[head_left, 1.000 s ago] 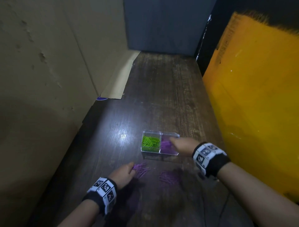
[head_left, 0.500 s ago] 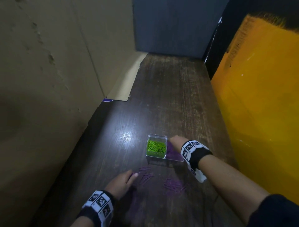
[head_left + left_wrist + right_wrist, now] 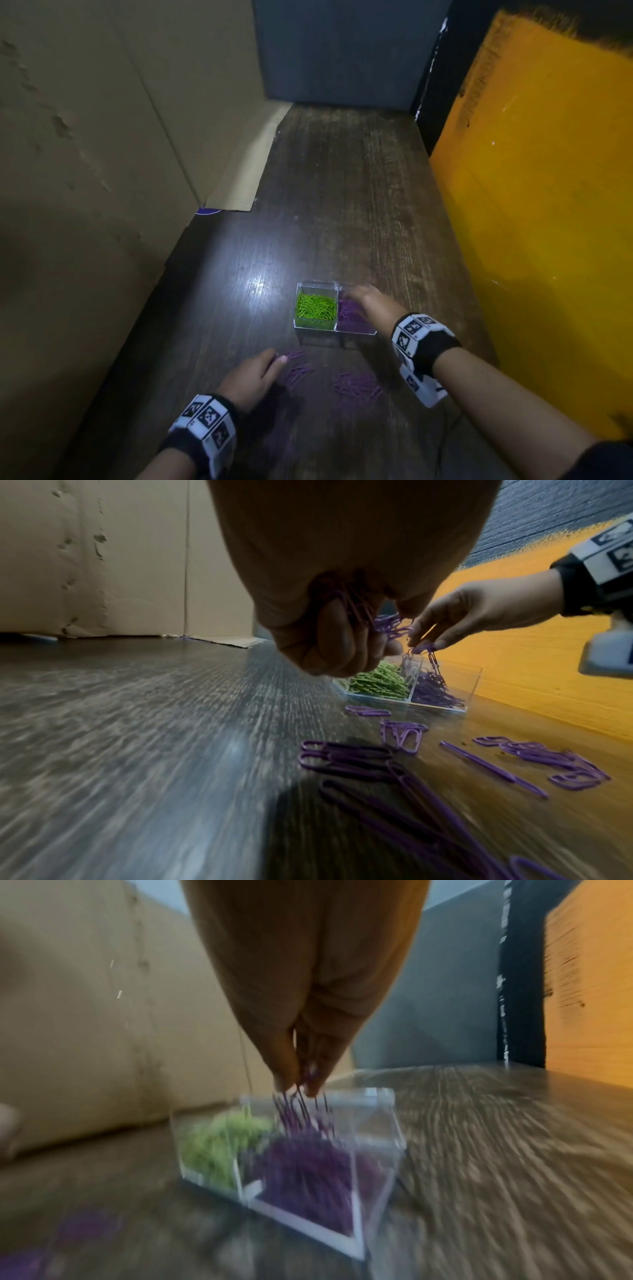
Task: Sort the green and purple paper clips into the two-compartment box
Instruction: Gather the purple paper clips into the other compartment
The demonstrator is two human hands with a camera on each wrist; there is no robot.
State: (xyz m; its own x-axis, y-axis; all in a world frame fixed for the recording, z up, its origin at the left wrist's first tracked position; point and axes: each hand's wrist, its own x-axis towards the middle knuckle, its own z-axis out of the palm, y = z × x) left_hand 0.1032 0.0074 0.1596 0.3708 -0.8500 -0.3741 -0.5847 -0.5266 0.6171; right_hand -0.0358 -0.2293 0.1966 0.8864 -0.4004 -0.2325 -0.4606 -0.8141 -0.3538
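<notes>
A clear two-compartment box [image 3: 315, 329] [image 3: 474, 680] [image 3: 394, 1123] stands on the dark wooden table. Its left half holds green clips [image 3: 315, 306] [image 3: 377, 681], its right half purple clips [image 3: 349, 317] [image 3: 304, 1161]. My right hand [image 3: 368, 303] [image 3: 423, 642] [image 3: 301, 1088] hovers over the purple half and pinches a few purple clips that dangle into it. My left hand [image 3: 253, 375] [image 3: 346, 642], just above the table nearer me, grips a bunch of purple clips. Loose purple clips lie in front of the box [image 3: 356, 385] [image 3: 349, 758].
A brown cardboard wall [image 3: 85, 171] closes the left side, with a flap [image 3: 246, 171] lying on the table. An orange board [image 3: 548, 222] bounds the right side and a grey panel [image 3: 342, 51] the far end. Bare table [image 3: 335, 192] stretches beyond the box.
My right hand has shifted over the purple compartment with clips hanging from its fingers. My left hand has gathered purple clips off the table and closed around them.
</notes>
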